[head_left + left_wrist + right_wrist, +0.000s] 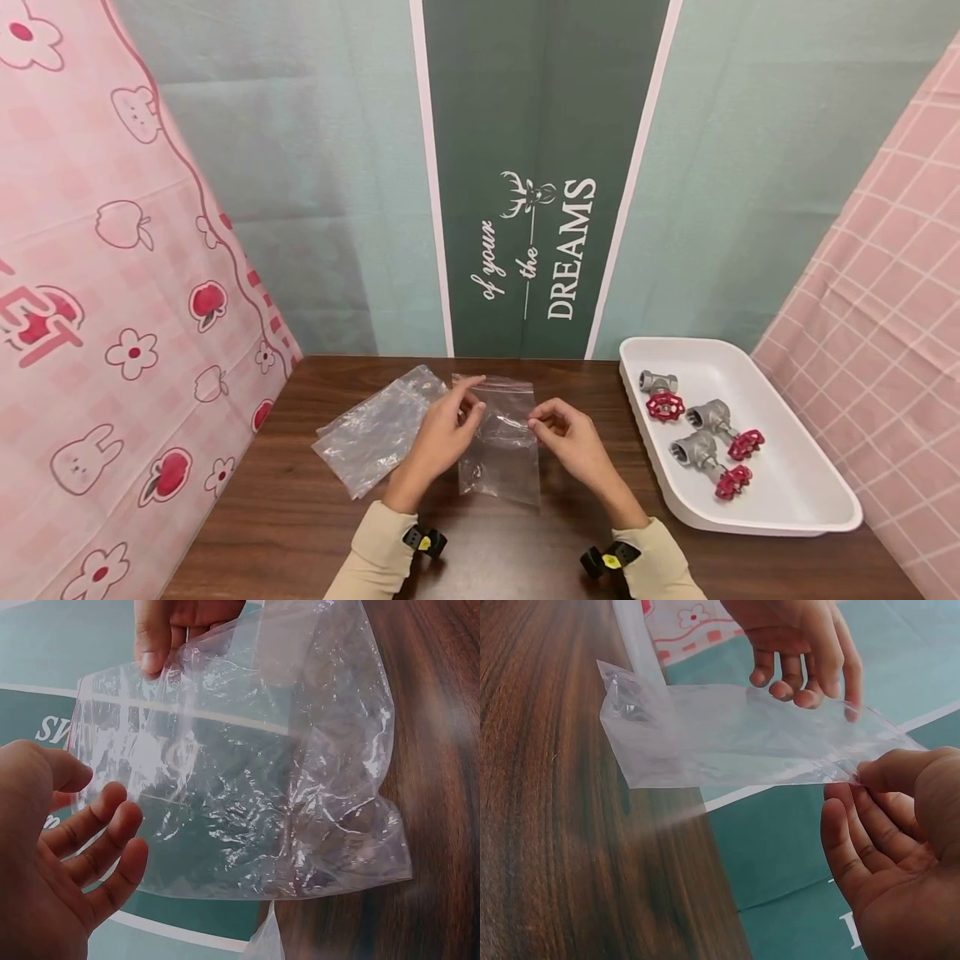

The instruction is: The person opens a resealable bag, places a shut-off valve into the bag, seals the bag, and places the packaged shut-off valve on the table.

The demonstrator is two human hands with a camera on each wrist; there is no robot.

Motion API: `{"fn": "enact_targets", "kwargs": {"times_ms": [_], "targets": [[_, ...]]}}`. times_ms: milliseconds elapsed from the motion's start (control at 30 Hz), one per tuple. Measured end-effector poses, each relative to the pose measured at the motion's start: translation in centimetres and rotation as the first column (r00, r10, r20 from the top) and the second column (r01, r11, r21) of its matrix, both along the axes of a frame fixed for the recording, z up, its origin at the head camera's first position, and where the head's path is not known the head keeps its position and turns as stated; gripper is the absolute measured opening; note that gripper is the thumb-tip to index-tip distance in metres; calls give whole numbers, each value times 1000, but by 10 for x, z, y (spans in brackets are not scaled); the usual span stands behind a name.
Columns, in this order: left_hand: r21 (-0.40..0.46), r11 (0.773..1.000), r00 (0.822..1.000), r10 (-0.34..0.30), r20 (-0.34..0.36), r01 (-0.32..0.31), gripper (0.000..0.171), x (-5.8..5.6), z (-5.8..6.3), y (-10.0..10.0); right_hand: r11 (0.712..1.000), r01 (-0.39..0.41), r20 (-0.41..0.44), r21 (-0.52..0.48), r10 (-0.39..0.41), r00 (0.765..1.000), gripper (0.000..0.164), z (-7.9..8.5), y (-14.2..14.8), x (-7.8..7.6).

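A clear zip bag [501, 467] is held up above the brown table, its zip strip at the far end. My right hand [573, 442] pinches the bag's right edge between thumb and fingertips, also plain in the right wrist view. At the bag's upper left, my left hand [444, 429] has its index finger stretched along the zip end, with the thumb apart from it. The left wrist view shows the left hand's other fingers [101, 847] loosely bent beside the clear film [247, 795]. The bag hides part of the left index finger there.
More clear bags [375, 442] lie overlapped on the table [270, 500] at the left. A white tray [795, 483] stands at the right, holding metal valves [701, 450] with red handwheels. Printed cloths [315, 208] hang behind and at both sides.
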State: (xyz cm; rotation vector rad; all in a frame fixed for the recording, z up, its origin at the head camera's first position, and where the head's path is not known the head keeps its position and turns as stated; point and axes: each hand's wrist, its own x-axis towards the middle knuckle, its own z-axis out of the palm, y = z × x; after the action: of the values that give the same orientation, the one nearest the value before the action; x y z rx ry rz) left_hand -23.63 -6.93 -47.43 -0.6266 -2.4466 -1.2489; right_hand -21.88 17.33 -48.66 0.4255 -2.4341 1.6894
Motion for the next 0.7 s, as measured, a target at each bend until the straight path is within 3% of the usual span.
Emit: {"fn": "enact_targets", "kwargs": {"times_ms": [367,567,700], "targets": [[20,1000,998,-20,62,18,10,3,3,1,995,-98,3,-15,98,995,9,0,-1,3],[-7,998,996,-59,70,59,9,2,2,0,985,-170,-15,-36,169,985,14,2,0,4],[-2,994,991,-107,79,107,6,2,2,-1,988,-148,-42,-45,146,988,25,3,0,0]]}}
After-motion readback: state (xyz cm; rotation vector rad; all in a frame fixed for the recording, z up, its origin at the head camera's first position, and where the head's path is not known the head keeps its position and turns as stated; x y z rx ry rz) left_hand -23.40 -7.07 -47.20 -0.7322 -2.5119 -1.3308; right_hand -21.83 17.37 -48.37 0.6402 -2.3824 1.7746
